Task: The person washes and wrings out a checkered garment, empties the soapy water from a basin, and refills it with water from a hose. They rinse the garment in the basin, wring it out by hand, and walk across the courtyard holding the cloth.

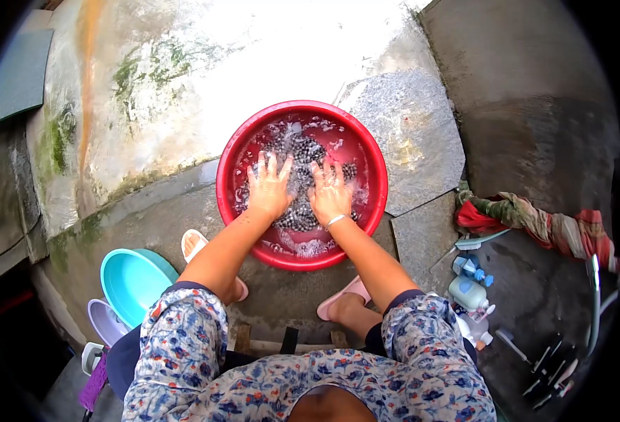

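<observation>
A red basin (225, 183) with sudsy water stands on the concrete in front of me. In it lies a wet black-and-white checked cloth (300, 212), partly under water and foam. My left hand (269, 188) is over the left part of the cloth, palm down with fingers spread. To its right, my right hand (331, 193) is likewise spread, fingers pointing away from me, with a bracelet (335, 220) at the wrist. Both hands appear to touch the cloth or the water's surface, and neither grips anything. Water splashes around the fingers.
Turquoise (137, 285) and purple (104, 320) basins stand at the left. At the right are a scrubbing brush (482, 240), several bottles (469, 292), a twisted cloth (535, 221) and a hose (595, 302). Pink slippers (345, 298) are on my feet below the basin.
</observation>
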### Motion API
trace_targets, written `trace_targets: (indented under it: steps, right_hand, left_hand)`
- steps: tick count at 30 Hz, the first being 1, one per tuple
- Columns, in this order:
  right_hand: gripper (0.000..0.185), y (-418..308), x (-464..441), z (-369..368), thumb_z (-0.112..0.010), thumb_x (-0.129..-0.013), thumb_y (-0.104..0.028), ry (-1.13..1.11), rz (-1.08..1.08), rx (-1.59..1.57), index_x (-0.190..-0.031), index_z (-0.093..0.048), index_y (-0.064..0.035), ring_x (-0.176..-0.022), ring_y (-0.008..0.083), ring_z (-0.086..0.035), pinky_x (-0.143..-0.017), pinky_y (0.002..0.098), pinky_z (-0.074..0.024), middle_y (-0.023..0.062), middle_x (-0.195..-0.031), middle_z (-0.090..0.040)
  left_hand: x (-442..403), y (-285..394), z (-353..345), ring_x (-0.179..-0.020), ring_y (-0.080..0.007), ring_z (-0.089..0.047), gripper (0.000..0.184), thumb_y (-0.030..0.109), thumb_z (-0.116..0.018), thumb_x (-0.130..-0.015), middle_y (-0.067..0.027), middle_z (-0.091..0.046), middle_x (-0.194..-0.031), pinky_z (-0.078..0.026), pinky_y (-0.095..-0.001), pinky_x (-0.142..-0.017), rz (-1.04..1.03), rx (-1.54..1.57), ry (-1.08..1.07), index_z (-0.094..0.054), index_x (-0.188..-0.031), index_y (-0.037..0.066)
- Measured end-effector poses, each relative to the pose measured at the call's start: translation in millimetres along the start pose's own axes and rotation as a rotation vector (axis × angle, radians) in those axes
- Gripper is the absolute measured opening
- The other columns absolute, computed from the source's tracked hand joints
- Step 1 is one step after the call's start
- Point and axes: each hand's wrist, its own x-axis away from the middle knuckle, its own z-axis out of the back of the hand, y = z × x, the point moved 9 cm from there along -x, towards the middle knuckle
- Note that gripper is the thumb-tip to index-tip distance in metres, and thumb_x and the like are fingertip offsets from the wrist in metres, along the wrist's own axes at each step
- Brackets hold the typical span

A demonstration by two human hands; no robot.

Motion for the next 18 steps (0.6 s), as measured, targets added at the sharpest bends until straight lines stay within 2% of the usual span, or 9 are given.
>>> trace_targets:
  steps: [3, 4, 6, 7, 12, 13, 14, 16, 18]
  right_hand:
    - [0.047, 0.9, -23.7, -8.4, -0.052, -0.083, -0.026, 0.015, 0.138, 0.092, -0.129, -0.05, -0.0182, -0.123, 0.0297, -0.042, -0.09, 0.057, -0.0378, 0.0112, -0.131, -0.049]
    - [0.034, -3.2, -29.5, 4.2, -0.049, -0.084, -0.022, 0.147, 0.217, 0.124, -0.116, -0.058, -0.013, -0.114, 0.0292, -0.05, -0.086, 0.0527, -0.0413, 0.0138, -0.119, -0.056]
    - [0.028, 5.7, -53.0, -4.2, -0.051, -0.083, -0.024, -0.199, 0.153, 0.006, -0.105, -0.06, -0.0085, -0.108, 0.0318, -0.054, -0.086, 0.0481, -0.0445, 0.0178, -0.116, -0.057]
    - [0.028, 5.4, -58.8, 10.6, -0.054, -0.081, -0.026, -0.09, 0.136, -0.065, -0.1, -0.06, -0.0057, -0.103, 0.0329, -0.057, -0.084, 0.0452, -0.0477, 0.018, -0.111, -0.059]
    - [0.034, 25.1, -83.1, -3.6, -0.056, -0.082, -0.032, -0.269, -0.012, -0.215, -0.104, -0.06, -0.0058, -0.096, 0.0345, -0.062, -0.084, 0.0456, -0.049, 0.0176, -0.105, -0.063]
    - [0.042, 40.1, -85.0, -13.9, -0.062, -0.08, -0.036, -0.018, 0.088, -0.471, -0.11, -0.059, -0.0076, -0.093, 0.0348, -0.062, -0.082, 0.045, -0.0491, 0.0186, -0.102, -0.063]
    - [0.049, 49.6, -80.5, -16.6, -0.07, -0.075, -0.035, -0.059, -0.01, -0.761, -0.113, -0.058, -0.0069, -0.087, 0.0284, -0.064, -0.079, 0.0382, -0.0494, 0.0161, -0.094, -0.065]
    - [0.044, 47.0, -55.4, 12.7, -0.074, -0.072, -0.022, -0.105, -0.116, -0.931, -0.11, -0.057, -0.0064, -0.085, 0.0195, -0.062, -0.078, 0.0306, -0.0476, 0.0122, -0.089, -0.064]
    - [0.035, 27.4, -26.3, 63.4, -0.066, -0.073, 0.001, -0.038, 0.097, -1.054, -0.107, -0.058, -0.0059, -0.094, 0.0162, -0.059, -0.083, 0.0281, -0.0452, 0.0103, -0.098, -0.062]
  left_hand:
    - [-10.7, 2.6, -14.7, -0.138, -0.0407, -0.017, 0.087, 0.042, -0.065, -0.077, -0.0196, -0.022, -0.149, -0.02, -0.0616, -0.106, -0.011, -0.025, 0.032, -0.019, -0.147, 0.019]
    - [-11.7, 4.1, -12.3, -0.137, -0.0412, -0.018, 0.087, 0.042, -0.065, -0.077, -0.0197, -0.023, -0.148, -0.02, -0.0609, -0.106, -0.007, -0.085, 0.038, -0.018, -0.147, 0.018]
    - [-14.0, 3.7, -10.9, -0.135, -0.0426, -0.023, 0.087, 0.043, -0.064, -0.078, -0.0196, -0.024, -0.148, -0.02, -0.0603, -0.106, 0.008, -0.052, 0.004, -0.019, -0.147, 0.017]
    - [-13.7, 3.5, -8.7, -0.133, -0.0418, -0.026, 0.086, 0.044, -0.065, -0.078, -0.0194, -0.026, -0.147, -0.021, -0.06, -0.106, -0.002, -0.028, 0.013, -0.02, -0.147, 0.017]
    - [-17.3, -12.7, 23.9, -0.118, -0.0365, -0.048, 0.082, 0.045, -0.078, -0.064, -0.0198, -0.044, -0.131, -0.038, -0.0517, -0.096, 0.025, 0.23, -0.117, -0.042, -0.134, 0.022]
    - [-18.1, -17.7, 29.3, -0.108, -0.0379, -0.054, 0.076, 0.043, -0.08, -0.061, -0.0195, -0.051, -0.119, -0.043, -0.0472, -0.091, 0.003, 0.268, -0.019, -0.049, -0.127, 0.021]
    - [-20.7, -23.8, 25.5, -0.102, -0.0363, -0.056, 0.068, 0.04, -0.08, -0.061, -0.0176, -0.055, -0.109, -0.045, -0.0436, -0.089, -0.038, 0.33, -0.012, -0.055, -0.12, 0.019]
    - [-14.5, -34.0, 32.3, -0.098, -0.0338, -0.057, 0.058, 0.036, -0.08, -0.063, -0.0152, -0.055, -0.103, -0.046, -0.0412, -0.087, 0.029, 0.453, -0.077, -0.058, -0.113, 0.016]
    - [-4.3, -40.1, 48.6, -0.094, -0.0317, -0.057, 0.048, 0.031, -0.077, -0.067, -0.0132, -0.056, -0.099, -0.045, -0.0423, -0.084, -0.063, 0.497, 0.02, -0.059, -0.108, 0.014]
